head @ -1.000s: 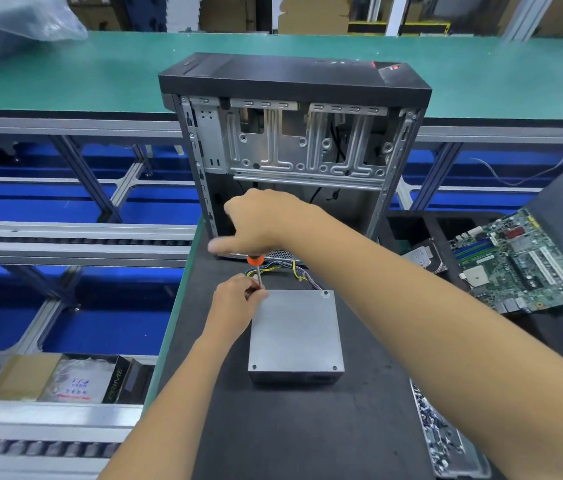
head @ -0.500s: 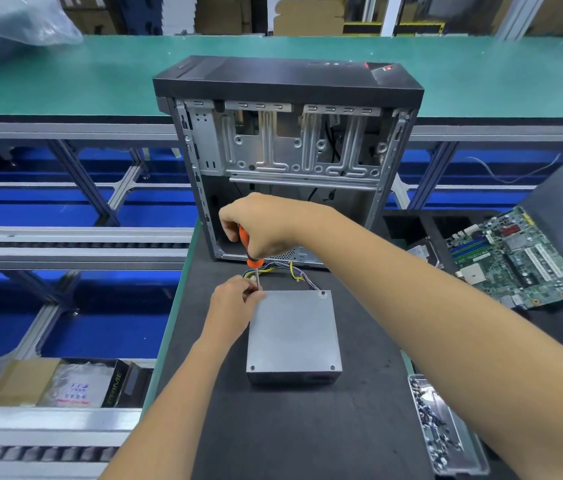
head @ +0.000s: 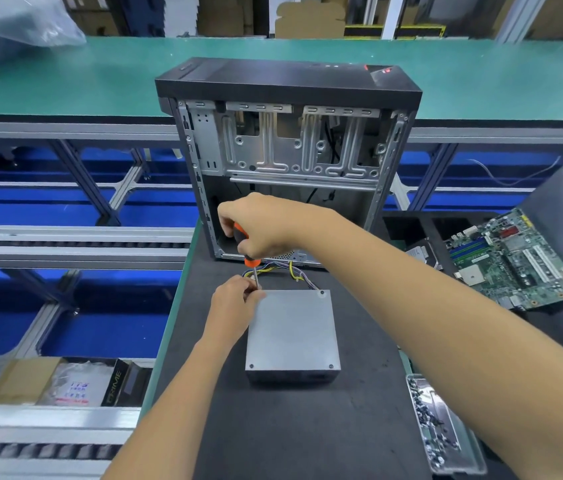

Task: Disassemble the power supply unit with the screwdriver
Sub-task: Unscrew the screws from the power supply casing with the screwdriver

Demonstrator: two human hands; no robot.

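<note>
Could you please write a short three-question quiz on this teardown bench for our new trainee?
1. True or false: the right hand grips the screwdriver by its handle.
2. Which corner of the power supply unit does the screwdriver's tip meet: A) near right, B) far left, C) near left?
3. What lies to the right of the open computer case?

Key
1. True.
2. B; the left hand pinches the shaft there.
3. A green motherboard.
</note>
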